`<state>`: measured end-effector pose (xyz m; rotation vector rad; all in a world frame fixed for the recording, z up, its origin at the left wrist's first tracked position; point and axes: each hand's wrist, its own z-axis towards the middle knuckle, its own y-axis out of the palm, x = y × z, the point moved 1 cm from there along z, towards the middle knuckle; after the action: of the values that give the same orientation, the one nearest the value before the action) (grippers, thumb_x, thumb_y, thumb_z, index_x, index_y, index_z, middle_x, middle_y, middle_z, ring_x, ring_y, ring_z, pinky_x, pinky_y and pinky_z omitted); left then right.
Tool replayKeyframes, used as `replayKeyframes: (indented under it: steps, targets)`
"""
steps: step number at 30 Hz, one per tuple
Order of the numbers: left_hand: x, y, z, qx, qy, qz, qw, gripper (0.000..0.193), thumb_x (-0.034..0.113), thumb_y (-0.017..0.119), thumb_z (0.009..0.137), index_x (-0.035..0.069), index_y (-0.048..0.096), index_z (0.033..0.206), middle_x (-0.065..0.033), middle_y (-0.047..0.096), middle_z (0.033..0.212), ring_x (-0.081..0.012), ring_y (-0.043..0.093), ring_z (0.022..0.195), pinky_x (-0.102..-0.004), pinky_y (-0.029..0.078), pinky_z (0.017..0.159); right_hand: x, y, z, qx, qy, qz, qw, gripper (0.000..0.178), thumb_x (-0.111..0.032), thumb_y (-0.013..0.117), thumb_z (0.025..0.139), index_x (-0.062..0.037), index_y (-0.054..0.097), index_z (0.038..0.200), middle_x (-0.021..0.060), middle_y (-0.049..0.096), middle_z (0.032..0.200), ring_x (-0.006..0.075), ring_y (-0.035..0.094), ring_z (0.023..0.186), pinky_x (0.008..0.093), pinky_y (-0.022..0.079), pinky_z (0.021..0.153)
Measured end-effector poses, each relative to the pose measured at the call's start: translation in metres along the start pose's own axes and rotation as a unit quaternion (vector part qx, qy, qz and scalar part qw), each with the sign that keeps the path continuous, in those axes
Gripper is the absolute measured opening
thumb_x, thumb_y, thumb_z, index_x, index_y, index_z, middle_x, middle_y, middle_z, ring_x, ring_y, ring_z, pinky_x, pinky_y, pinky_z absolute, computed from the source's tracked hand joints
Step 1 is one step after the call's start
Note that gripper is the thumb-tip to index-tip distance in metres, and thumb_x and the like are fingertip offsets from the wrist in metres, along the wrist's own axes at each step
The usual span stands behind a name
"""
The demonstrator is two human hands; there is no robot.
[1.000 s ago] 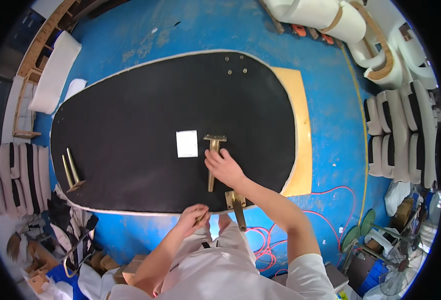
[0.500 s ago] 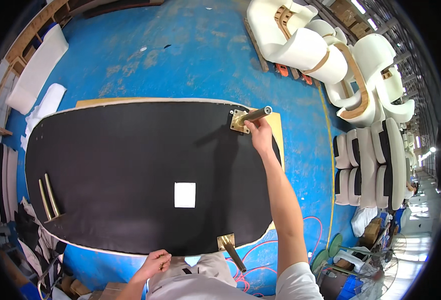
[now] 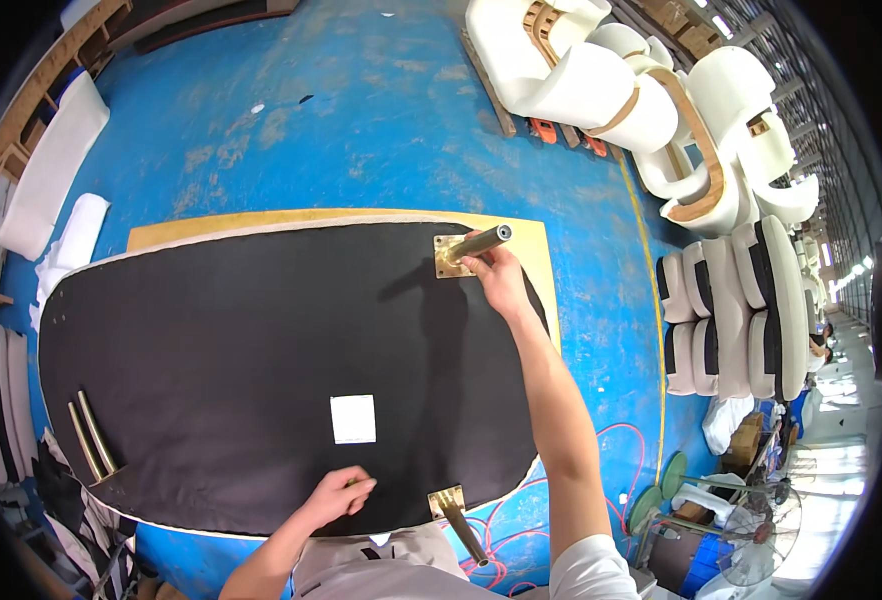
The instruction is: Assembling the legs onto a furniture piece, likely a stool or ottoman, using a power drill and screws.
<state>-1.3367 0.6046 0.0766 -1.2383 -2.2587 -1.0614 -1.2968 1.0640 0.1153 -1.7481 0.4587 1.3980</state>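
A brass-coloured metal furniture leg [image 3: 481,242] with a square mounting plate stands on the far right corner of the black-covered sofa base [image 3: 241,330]. My right hand [image 3: 502,283] grips this leg low down, close to its plate. Over the near part of the black cover is my left hand [image 3: 344,493], its fingers curled together; what they hold, if anything, is too small to make out. A second metal leg [image 3: 464,532] with its plate rests at the near right edge, tilting toward me. Two more legs [image 3: 93,438] are at the left end. A white square label [image 3: 353,419] lies on the cover.
Yellowish board [image 3: 531,236] shows under the base. Red hose [image 3: 621,430] trails over the blue floor at the right, near a standing fan [image 3: 761,530]. White foam seat frames [image 3: 611,95] stand far right, with stacked cushioned pieces [image 3: 736,310] nearer. A white panel [image 3: 56,165] leans left.
My left hand has moved forward from the near edge onto the black cover. My right hand keeps hold of the leg, whose plate now sits squarer to the corner. The whole view has shifted.
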Motion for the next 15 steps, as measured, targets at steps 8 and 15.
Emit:
replayKeyframes:
  steps: [8, 15]
  targets:
    - [0.071, 0.076, 0.080, -0.041, 0.092, 0.067, 0.993, 0.022, 0.020, 0.062, 0.103, 0.002, 0.060, 0.091, 0.0026, 0.052, 0.067, -0.0055, 0.048, 0.056, -0.0245, 0.036, 0.051, 0.000, 0.007, -0.001, -0.013, -0.018, -0.030, 0.999, 0.040, -0.003, 0.069, 0.094, -0.0014, 0.060, 0.132, 0.0116, 0.072, 0.112, 0.0189, 0.067, 0.109, 0.0339, 0.051, 0.097]
    - [0.079, 0.108, 0.095, -0.008, 0.048, -0.043, 0.998, 0.028, 0.028, 0.057, 0.106, 0.006, 0.057, 0.090, 0.0014, 0.051, 0.066, -0.0069, 0.049, 0.053, -0.0226, 0.030, 0.045, -0.009, 0.001, -0.011, 0.034, -0.062, -0.068, 0.995, 0.037, -0.008, 0.067, 0.091, -0.0069, 0.058, 0.126, 0.0167, 0.068, 0.109, 0.0381, 0.066, 0.101, 0.0423, 0.050, 0.092]
